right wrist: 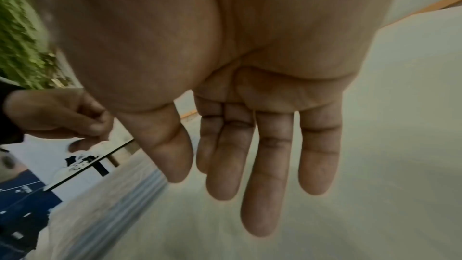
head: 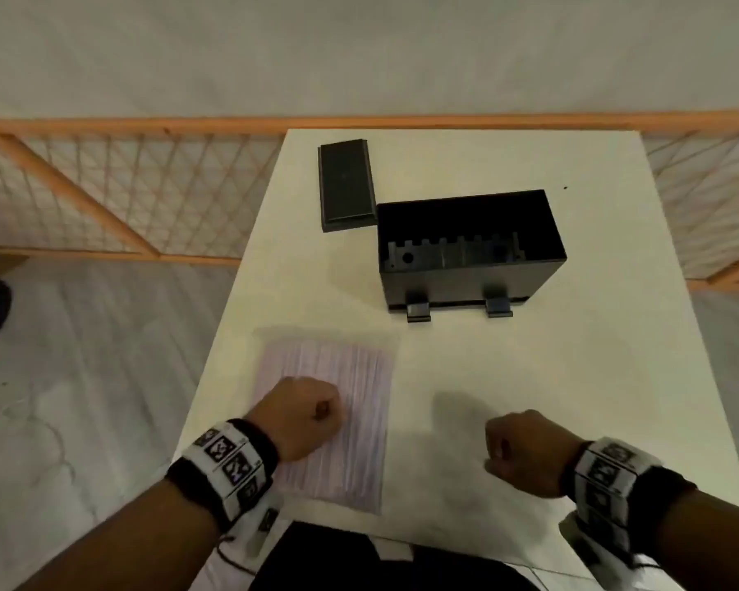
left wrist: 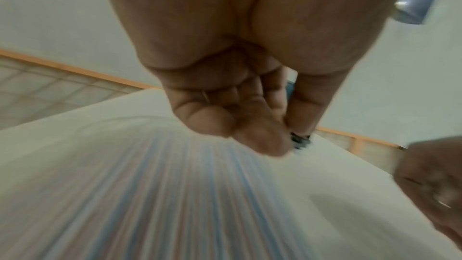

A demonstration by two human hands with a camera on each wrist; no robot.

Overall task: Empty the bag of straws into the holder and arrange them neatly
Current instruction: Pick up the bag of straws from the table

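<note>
head: bag of straws (head: 329, 415) lies flat on table (head: 572, 398), holder (head: 470, 245) well apart, lidless | left wrist: left hand (left wrist: 237, 106) curled above bag, grasping nothing | right wrist: right hand (right wrist: 250, 126) fingers straight, empty | risk: one-handed lift sags, straws spill

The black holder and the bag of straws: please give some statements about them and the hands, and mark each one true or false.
1. The black holder is open, its lid lying flat beside it. True.
2. The bag of straws lies inside the holder. False: it lies flat on the white table, nearer the person.
3. The left hand is over the bag. True.
4. The right hand grips the lid. False: it holds nothing, fingers straight, in the right wrist view.
5. Straws already fill the holder. False: none show inside.
</note>
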